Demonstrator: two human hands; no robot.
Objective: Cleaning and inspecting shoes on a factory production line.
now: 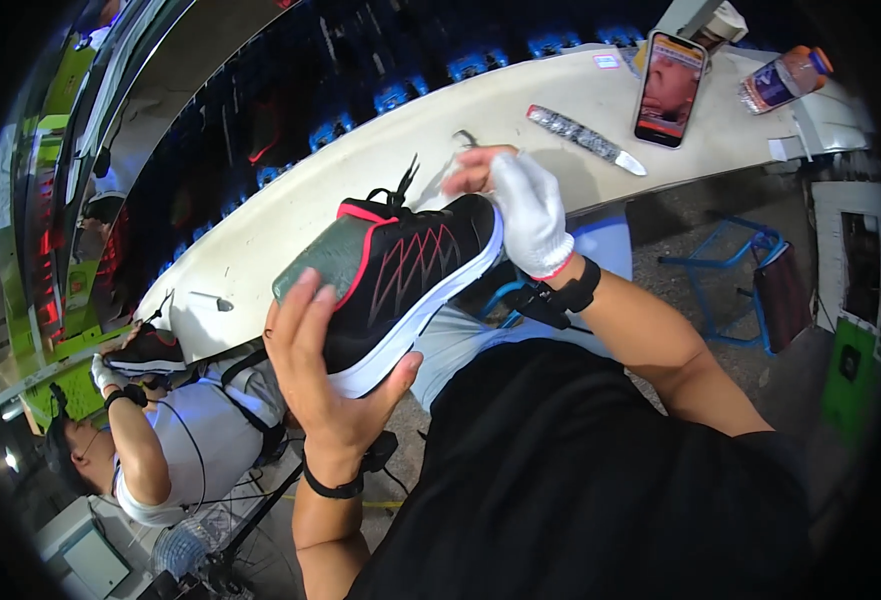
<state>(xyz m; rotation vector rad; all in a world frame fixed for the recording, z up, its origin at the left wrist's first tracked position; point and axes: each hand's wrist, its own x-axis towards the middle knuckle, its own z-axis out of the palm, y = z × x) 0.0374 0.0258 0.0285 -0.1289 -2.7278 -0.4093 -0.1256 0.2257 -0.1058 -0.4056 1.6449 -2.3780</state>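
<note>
A black sneaker with red trim and a white sole is held up before me, toe to the right. A dark green shoe last fills its opening, and black laces stick up loose. My bare left hand is closed around the heel end, fingers on the last and thumb by the sole. My right hand, in a white glove with bare fingertips, is beside the toe. Its fingers reach out slightly blurred, with nothing visible in them. A small dark hooked piece shows just past those fingertips.
On the pale worktable lie a silver-wrapped knife-like tool, a propped phone, a bottle with an orange cap and a small metal piece. A co-worker handles another shoe at left. A blue-framed stool stands right.
</note>
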